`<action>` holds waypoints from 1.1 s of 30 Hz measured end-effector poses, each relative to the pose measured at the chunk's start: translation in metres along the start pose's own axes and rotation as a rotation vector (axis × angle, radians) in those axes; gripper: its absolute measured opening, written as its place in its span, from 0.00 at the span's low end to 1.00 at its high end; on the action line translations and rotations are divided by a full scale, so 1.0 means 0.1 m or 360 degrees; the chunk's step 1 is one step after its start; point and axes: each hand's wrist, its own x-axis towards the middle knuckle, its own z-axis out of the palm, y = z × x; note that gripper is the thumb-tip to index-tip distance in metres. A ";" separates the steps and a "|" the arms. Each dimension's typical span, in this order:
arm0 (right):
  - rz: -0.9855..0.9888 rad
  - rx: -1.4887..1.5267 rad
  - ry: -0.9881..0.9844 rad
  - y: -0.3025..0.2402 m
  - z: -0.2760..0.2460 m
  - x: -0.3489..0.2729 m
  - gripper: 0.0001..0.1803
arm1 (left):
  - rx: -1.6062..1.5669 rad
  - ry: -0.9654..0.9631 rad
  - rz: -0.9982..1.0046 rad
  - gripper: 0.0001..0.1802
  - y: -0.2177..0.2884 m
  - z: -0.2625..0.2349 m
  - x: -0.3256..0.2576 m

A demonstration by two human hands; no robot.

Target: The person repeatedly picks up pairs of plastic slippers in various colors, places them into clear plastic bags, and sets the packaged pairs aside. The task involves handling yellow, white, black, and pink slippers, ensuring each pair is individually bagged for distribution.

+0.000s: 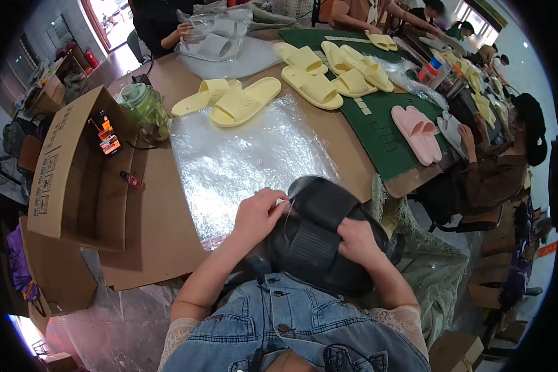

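Note:
My right hand (355, 240) grips a pair of black slippers (316, 239) held against my lap at the table's near edge. My left hand (258, 214) pinches the edge of a thin clear plastic bag (296, 186) at the slippers' upper left side. In front of both hands a stack of clear plastic bags (248, 155) lies flat on the brown table (161, 229).
Yellow slippers (245, 102) lie beyond the bag stack, with more yellow pairs (328, 71) and a pink pair (415, 133) on a green mat (378, 133). An open cardboard box (80, 173) stands at left beside a green jar (146, 111). Other people sit at the right and far sides.

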 end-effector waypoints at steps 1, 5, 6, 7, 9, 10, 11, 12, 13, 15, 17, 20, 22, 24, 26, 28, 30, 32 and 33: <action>0.0054 -0.0020 0.0073 0.02 0.03 0.05 0.09 | 0.0017 -0.0006 0.0057 0.07 0.03 0.00 0.00; 0.0020 0.0029 0.0185 -0.08 0.20 0.26 0.10 | 0.0066 0.0038 0.0292 0.05 0.17 -0.01 -0.02; 0.0006 0.0069 0.0125 -0.15 0.22 0.31 0.10 | 0.0118 0.0013 0.0305 0.05 0.21 -0.02 -0.03; -0.0002 0.0109 0.0069 -0.23 0.22 0.38 0.10 | 0.0169 -0.0018 0.0323 0.05 0.24 -0.04 -0.04; 0.0013 0.0127 0.0118 -0.23 0.38 0.52 0.12 | 0.0041 -0.0078 0.0316 0.05 0.34 -0.07 -0.06; 0.0010 0.0137 0.0171 -0.23 0.48 0.61 0.12 | -0.0066 -0.0128 0.0322 0.05 0.38 -0.07 -0.08; 0.0000 0.0146 0.0231 -0.22 0.59 0.69 0.13 | -0.0168 -0.0173 0.0333 0.05 0.40 -0.06 -0.09; -0.0159 0.0101 0.0208 -0.19 0.70 0.75 0.13 | -0.0183 -0.0166 0.0406 0.06 0.43 -0.04 -0.12; -0.0190 0.0191 0.0167 -0.31 0.64 0.84 0.13 | -0.0157 -0.0195 0.0410 0.06 0.40 0.00 -0.16; -0.0066 0.0236 0.0263 -0.31 0.94 0.98 0.12 | -0.0118 -0.0274 0.0446 0.07 0.35 0.09 -0.22; 0.0083 0.0190 0.0200 -0.44 0.90 1.19 0.11 | -0.0222 -0.0326 0.0446 0.06 0.34 0.06 -0.26; 0.0283 0.0132 0.0276 -0.53 0.76 1.52 0.11 | -0.0458 -0.0428 0.0449 0.06 0.44 -0.06 -0.29; 0.0356 0.0111 0.0383 -0.51 0.72 1.73 0.11 | -0.0431 -0.0452 0.0463 0.06 0.52 -0.15 -0.30; 0.0371 0.0092 0.0492 -0.44 0.75 1.92 0.12 | -0.0384 -0.0330 0.0500 0.06 0.54 -0.16 -0.31; 0.0445 0.0046 0.0515 -0.42 0.76 2.09 0.12 | -0.0215 -0.0276 0.0468 0.06 0.52 -0.23 -0.26; 0.0494 -0.0044 0.0497 -0.31 0.95 2.19 0.13 | -0.0097 -0.0235 0.0381 0.05 0.42 -0.28 -0.21; 0.0522 -0.0106 0.0450 -0.29 1.03 2.20 0.14 | -0.0120 -0.0278 0.0345 0.05 0.24 -0.24 -0.24; 0.0545 -0.0073 0.0438 -0.29 1.04 2.19 0.15 | -0.0136 -0.0346 0.0295 0.05 0.15 -0.22 -0.26; 0.0534 -0.0037 0.0474 -0.27 1.04 2.19 0.16 | -0.0108 -0.0382 0.0299 0.05 0.13 -0.19 -0.27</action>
